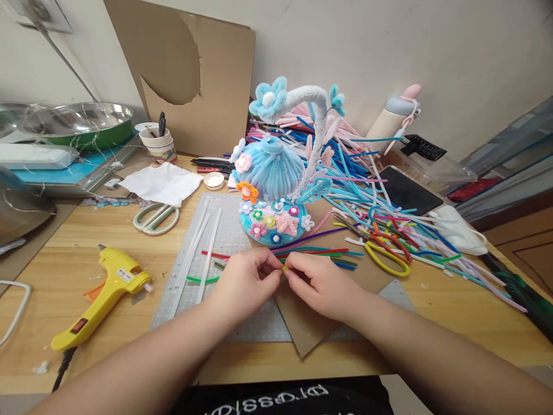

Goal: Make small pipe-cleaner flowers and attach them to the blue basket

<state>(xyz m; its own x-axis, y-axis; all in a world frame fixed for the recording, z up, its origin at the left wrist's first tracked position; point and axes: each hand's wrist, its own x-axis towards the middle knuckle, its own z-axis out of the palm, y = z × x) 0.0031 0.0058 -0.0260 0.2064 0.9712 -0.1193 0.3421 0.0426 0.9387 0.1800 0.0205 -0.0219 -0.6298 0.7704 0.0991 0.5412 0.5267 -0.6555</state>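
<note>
My left hand (250, 279) and my right hand (322, 282) meet over the work mat, thumbs and fingertips pinched together. Between them a tiny bit of yellow pipe cleaner (284, 268) shows; most of it is hidden by the fingers. Just behind stands a pipe-cleaner craft with a blue domed roof (274, 164), a base (246, 222) covered in small coloured flowers, and a white curved stem (320, 115) ending in a blue flower (268, 98). Loose cut pipe cleaners (337, 253) in red, green and blue lie under and behind my hands.
A yellow glue gun (116, 282) lies at left, near white-handled scissors (156, 219). Clear glue sticks (209, 253) rest on the grey cutting mat (254, 328), partly under cardboard (302, 334). Scissors with yellow and orange handles (389, 256) and a heap of pipe cleaners (358, 167) are at right.
</note>
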